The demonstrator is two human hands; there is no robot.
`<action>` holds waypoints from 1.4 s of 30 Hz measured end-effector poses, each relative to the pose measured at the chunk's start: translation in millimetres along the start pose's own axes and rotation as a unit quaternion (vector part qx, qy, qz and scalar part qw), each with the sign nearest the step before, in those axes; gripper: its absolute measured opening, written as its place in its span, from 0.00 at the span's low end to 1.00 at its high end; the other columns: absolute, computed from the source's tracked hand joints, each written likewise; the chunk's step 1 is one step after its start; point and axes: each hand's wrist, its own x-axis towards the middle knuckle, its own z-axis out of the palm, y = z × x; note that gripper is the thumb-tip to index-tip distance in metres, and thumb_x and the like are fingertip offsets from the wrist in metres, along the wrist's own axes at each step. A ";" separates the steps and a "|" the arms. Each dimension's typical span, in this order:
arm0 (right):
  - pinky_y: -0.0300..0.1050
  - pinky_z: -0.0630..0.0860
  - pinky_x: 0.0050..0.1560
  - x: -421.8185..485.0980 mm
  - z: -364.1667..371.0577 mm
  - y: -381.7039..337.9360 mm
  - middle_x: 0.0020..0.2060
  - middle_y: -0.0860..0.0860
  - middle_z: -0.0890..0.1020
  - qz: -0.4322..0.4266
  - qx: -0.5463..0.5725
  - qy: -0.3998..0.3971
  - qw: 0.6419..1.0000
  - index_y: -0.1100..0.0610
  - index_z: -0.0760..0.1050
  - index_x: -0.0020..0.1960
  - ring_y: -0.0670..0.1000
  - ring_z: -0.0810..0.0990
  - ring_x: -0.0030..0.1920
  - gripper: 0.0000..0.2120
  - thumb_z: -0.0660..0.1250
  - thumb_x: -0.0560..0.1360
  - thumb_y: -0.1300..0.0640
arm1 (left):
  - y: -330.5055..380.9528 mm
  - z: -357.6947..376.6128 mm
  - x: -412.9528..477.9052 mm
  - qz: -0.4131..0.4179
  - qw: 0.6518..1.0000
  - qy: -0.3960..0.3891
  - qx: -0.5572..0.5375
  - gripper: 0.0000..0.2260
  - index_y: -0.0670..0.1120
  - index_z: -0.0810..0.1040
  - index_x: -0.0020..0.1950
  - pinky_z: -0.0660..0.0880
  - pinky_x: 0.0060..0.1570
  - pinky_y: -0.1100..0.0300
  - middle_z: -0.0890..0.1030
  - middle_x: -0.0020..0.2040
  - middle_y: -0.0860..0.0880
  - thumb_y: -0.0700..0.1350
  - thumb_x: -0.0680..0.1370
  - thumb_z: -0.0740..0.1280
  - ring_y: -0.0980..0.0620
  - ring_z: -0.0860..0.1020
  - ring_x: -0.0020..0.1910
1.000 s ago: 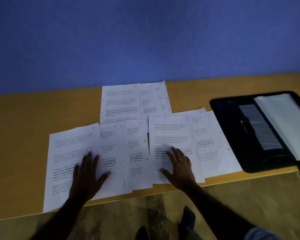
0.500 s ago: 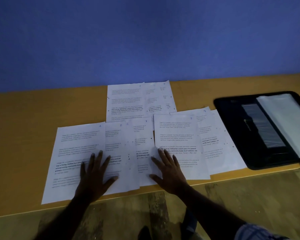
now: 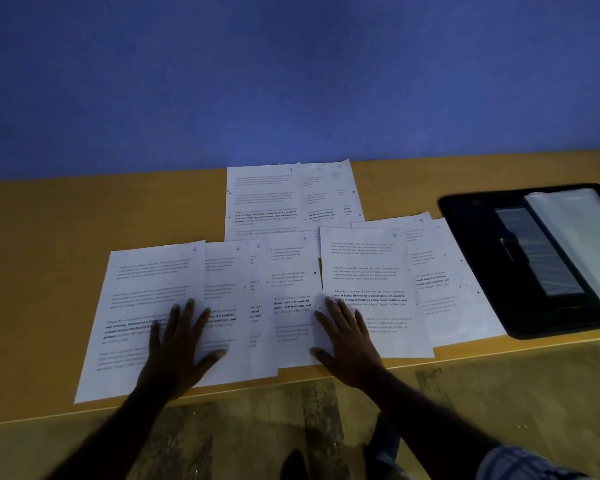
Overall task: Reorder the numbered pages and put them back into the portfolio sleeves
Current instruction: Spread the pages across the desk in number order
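Flat-fingered left hand (image 3: 179, 344) and right hand (image 3: 347, 337) press numbered pages (image 3: 153, 299) fanned in order beside the open portfolio (image 3: 471, 216), none yet sleeved.

Ten white printed pages, each hand-numbered at its top right corner, lie flat and overlapping, all left of the portfolio (image 3: 482, 265). Just beside it, page 8 (image 3: 364, 261) covers page 9 (image 3: 426, 251), which covers page 10 (image 3: 465, 306). Farther left runs a row: page 7 (image 3: 291, 271), page 6 (image 3: 258, 265), page 5 (image 3: 226, 271) and page 4 (image 3: 146, 289), the uppermost and farthest away. Left of its far corner lie page 1 (image 3: 262, 195), page 2 (image 3: 314, 192) and page 3 (image 3: 343, 188). The portfolio is black and lies open, its clear sleeves (image 3: 579, 237) on its right half.
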 end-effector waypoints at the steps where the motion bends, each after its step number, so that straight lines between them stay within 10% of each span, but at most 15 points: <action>1: 0.62 0.43 0.77 1.6 1.0 -1.4 0.79 0.51 0.43 -0.002 -0.003 0.005 1.000 0.48 0.54 0.78 0.56 0.40 0.78 0.35 0.59 0.76 0.36 | -0.2 -1.6 1.3 0.004 1.000 0.002 0.000 0.41 0.49 0.62 0.78 0.58 0.67 0.26 0.56 0.80 0.43 0.75 0.74 0.48 0.35 0.57 0.77; 16: 0.67 0.52 0.75 3.7 -0.4 -7.6 0.79 0.53 0.52 -0.004 0.011 -0.004 1.000 0.47 0.56 0.76 0.59 0.48 0.78 0.35 0.56 0.75 0.33 | -17.4 -1.1 20.1 -0.012 1.000 0.016 0.001 0.43 0.48 0.62 0.78 0.58 0.65 0.25 0.56 0.80 0.41 0.76 0.72 0.48 0.34 0.58 0.76; 26: 0.54 0.39 0.78 -28.4 -21.9 43.8 0.77 0.46 0.38 0.084 0.014 0.004 0.996 0.51 0.41 0.80 0.48 0.37 0.78 0.59 0.47 0.61 0.15 | 100.2 6.7 14.1 0.121 0.991 0.031 -0.043 0.39 0.54 0.59 0.80 0.53 0.72 0.32 0.53 0.81 0.48 0.75 0.75 0.52 0.43 0.51 0.80; 34: 0.60 0.48 0.77 -52.1 -18.8 68.1 0.79 0.51 0.46 0.041 0.040 0.016 0.998 0.40 0.34 0.77 0.54 0.44 0.79 0.53 0.51 0.64 0.16 | 110.2 18.4 11.6 0.113 0.993 -0.030 -0.020 0.38 0.52 0.63 0.78 0.53 0.70 0.32 0.57 0.80 0.45 0.75 0.75 0.51 0.40 0.54 0.79; 42: 0.49 0.32 0.76 -26.8 -26.7 22.8 0.77 0.45 0.34 0.033 0.003 -0.018 0.999 0.46 0.41 0.80 0.49 0.32 0.77 0.45 0.38 0.70 0.22 | 111.7 11.6 10.6 0.085 0.995 0.004 -0.047 0.40 0.50 0.61 0.78 0.52 0.73 0.37 0.58 0.80 0.43 0.75 0.75 0.50 0.40 0.57 0.78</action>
